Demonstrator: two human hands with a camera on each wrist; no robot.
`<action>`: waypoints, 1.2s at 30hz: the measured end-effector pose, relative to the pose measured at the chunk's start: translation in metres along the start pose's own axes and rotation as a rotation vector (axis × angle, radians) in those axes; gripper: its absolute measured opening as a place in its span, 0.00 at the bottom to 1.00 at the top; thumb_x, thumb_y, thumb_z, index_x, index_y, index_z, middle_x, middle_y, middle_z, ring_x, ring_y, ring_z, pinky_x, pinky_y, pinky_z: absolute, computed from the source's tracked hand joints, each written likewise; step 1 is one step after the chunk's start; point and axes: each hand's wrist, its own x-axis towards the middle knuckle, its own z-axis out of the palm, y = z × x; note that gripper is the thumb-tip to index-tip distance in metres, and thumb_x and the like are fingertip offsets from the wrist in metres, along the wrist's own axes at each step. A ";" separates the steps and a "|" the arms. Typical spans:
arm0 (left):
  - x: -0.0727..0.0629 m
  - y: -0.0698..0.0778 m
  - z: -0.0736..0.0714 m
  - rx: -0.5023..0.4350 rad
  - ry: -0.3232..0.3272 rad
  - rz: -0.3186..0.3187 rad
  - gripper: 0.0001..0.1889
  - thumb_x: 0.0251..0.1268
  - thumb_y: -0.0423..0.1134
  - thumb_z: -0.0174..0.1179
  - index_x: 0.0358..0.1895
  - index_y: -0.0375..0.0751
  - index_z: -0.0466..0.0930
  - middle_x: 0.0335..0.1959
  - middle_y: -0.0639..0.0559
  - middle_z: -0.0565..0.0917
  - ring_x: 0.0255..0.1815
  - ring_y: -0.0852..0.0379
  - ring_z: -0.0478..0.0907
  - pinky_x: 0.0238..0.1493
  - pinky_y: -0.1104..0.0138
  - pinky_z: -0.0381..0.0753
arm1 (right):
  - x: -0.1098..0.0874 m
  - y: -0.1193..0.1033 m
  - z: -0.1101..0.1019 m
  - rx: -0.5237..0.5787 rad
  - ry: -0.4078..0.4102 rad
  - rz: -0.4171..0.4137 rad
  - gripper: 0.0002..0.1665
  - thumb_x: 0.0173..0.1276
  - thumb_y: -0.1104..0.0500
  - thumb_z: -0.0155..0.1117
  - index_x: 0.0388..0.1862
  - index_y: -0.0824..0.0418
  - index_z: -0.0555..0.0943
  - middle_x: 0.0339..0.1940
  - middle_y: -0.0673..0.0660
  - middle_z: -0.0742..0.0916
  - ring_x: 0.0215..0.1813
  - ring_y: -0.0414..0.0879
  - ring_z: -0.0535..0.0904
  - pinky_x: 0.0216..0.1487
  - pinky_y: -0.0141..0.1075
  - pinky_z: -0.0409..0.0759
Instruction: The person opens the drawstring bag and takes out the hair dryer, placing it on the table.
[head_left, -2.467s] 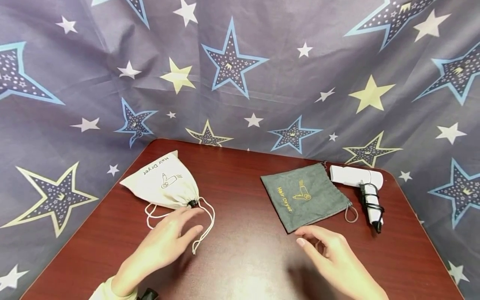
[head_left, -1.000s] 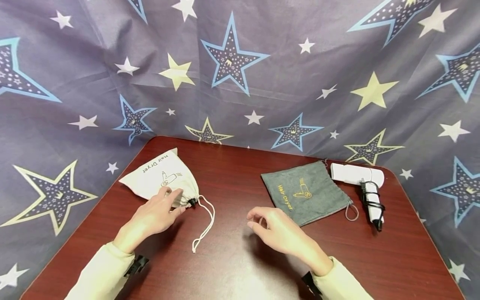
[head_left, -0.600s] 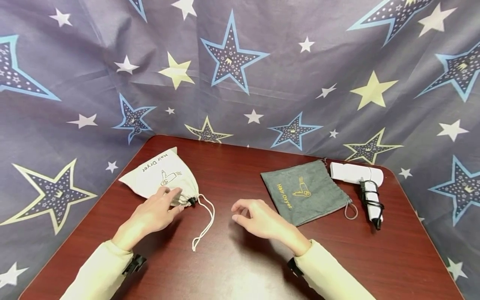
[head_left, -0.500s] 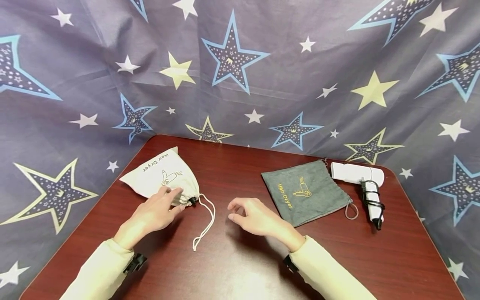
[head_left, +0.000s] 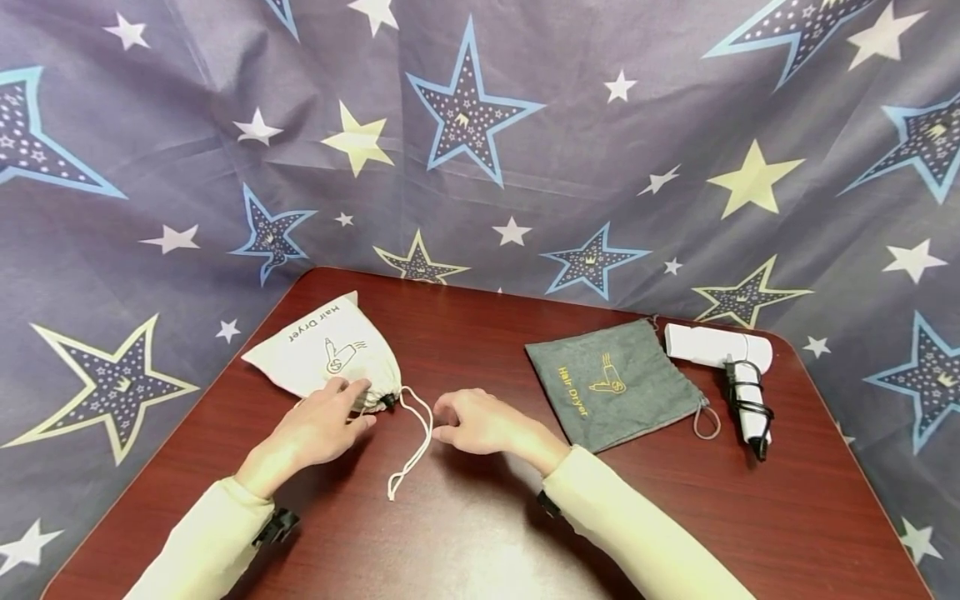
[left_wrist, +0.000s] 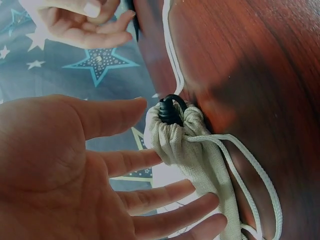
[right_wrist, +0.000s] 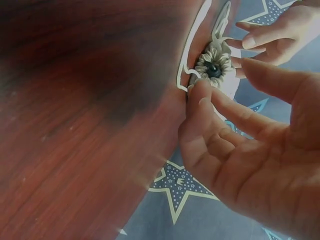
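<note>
Both empty, my left hand (head_left: 315, 429) spread, right hand (head_left: 483, 423) half-curled: white pouch (head_left: 330, 346), by left edge of tabletop (head_left: 457, 333), wanted steadying!

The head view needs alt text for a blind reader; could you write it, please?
A left hand is at a cream drawstring bag, the right hand near its cord. Farther right, a grey bag and a white hair dryer lie on a reddish table.

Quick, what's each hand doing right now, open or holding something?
Left hand: open, fingers spread at the cream bag, not gripping it.
Right hand: open, fingers loosely curled near the white cord, holding nothing.
</note>
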 end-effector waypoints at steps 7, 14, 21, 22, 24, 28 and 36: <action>0.000 0.001 0.002 -0.008 0.002 0.014 0.31 0.73 0.46 0.66 0.70 0.29 0.72 0.57 0.27 0.77 0.50 0.28 0.82 0.52 0.37 0.78 | 0.011 0.000 0.007 -0.010 -0.021 0.005 0.10 0.73 0.58 0.70 0.49 0.59 0.86 0.25 0.44 0.81 0.31 0.39 0.77 0.36 0.35 0.74; -0.001 0.004 0.005 -0.024 0.012 0.036 0.29 0.72 0.44 0.66 0.68 0.29 0.73 0.55 0.28 0.78 0.51 0.30 0.82 0.52 0.38 0.79 | 0.008 0.005 0.008 -0.014 -0.017 0.008 0.10 0.73 0.57 0.71 0.49 0.59 0.86 0.25 0.45 0.81 0.32 0.39 0.76 0.38 0.35 0.74; 0.004 0.017 0.009 -0.041 -0.017 0.024 0.29 0.73 0.44 0.65 0.69 0.30 0.73 0.58 0.29 0.78 0.54 0.30 0.81 0.55 0.38 0.78 | 0.007 0.009 0.007 0.004 0.005 0.006 0.11 0.73 0.57 0.70 0.50 0.59 0.87 0.27 0.45 0.82 0.33 0.40 0.77 0.39 0.36 0.75; 0.004 0.019 0.009 -0.040 -0.021 0.021 0.28 0.74 0.44 0.64 0.69 0.31 0.74 0.58 0.30 0.78 0.54 0.30 0.81 0.54 0.39 0.79 | 0.007 0.009 0.007 0.005 0.010 0.006 0.11 0.73 0.57 0.70 0.51 0.60 0.86 0.27 0.46 0.82 0.33 0.40 0.78 0.40 0.37 0.75; 0.004 0.024 0.008 -0.032 -0.034 0.023 0.28 0.73 0.45 0.65 0.69 0.32 0.74 0.57 0.32 0.78 0.53 0.32 0.82 0.52 0.39 0.80 | 0.008 0.010 0.007 0.002 0.023 0.010 0.13 0.73 0.56 0.69 0.52 0.60 0.86 0.29 0.46 0.82 0.35 0.41 0.78 0.42 0.38 0.76; 0.002 0.030 0.006 -0.032 -0.036 0.033 0.27 0.73 0.46 0.66 0.68 0.34 0.76 0.57 0.34 0.79 0.53 0.34 0.83 0.51 0.40 0.80 | 0.011 0.011 0.008 0.003 0.061 0.008 0.16 0.74 0.56 0.69 0.56 0.61 0.85 0.33 0.47 0.84 0.40 0.43 0.79 0.46 0.40 0.77; 0.005 0.029 0.004 -0.076 0.059 -0.026 0.13 0.71 0.44 0.68 0.47 0.39 0.79 0.38 0.47 0.81 0.39 0.47 0.79 0.39 0.49 0.79 | 0.026 0.013 0.006 0.055 0.188 -0.001 0.19 0.76 0.57 0.65 0.60 0.66 0.83 0.44 0.57 0.89 0.49 0.50 0.85 0.52 0.44 0.80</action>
